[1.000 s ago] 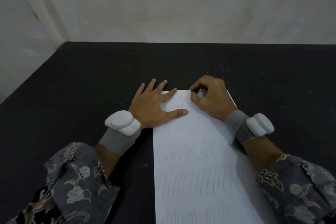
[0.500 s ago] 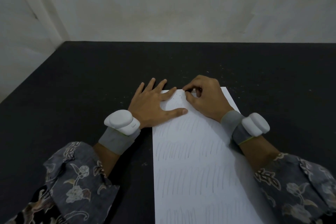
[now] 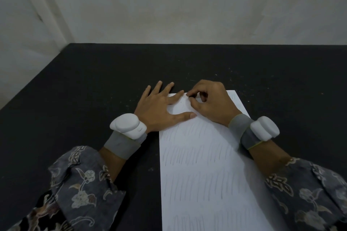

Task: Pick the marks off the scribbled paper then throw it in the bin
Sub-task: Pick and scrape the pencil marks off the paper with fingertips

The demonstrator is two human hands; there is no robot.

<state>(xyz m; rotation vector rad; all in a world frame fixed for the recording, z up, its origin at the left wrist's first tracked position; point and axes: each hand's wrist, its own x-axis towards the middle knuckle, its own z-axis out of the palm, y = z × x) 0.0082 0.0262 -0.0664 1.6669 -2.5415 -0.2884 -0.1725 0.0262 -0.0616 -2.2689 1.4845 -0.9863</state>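
A: Your left hand [image 3: 156, 110]?
B: Flat, fingers spread, pressing the paper [image 3: 204, 170] at its far left corner on the counter [image 3: 78, 103].
A: Right hand [image 3: 210, 103]?
B: Narrow grip, fingertips pinched together at the paper's far edge.

- The paper [image 3: 206, 165] under the fingers is matt white, smooth, with faint pencil strokes.
- The table [image 3: 75, 99] beyond the fingertips is matt black, finely speckled.
- The wristbands [image 3: 120, 144] are grey cloth; their pods [image 3: 127, 125] are smooth white plastic.
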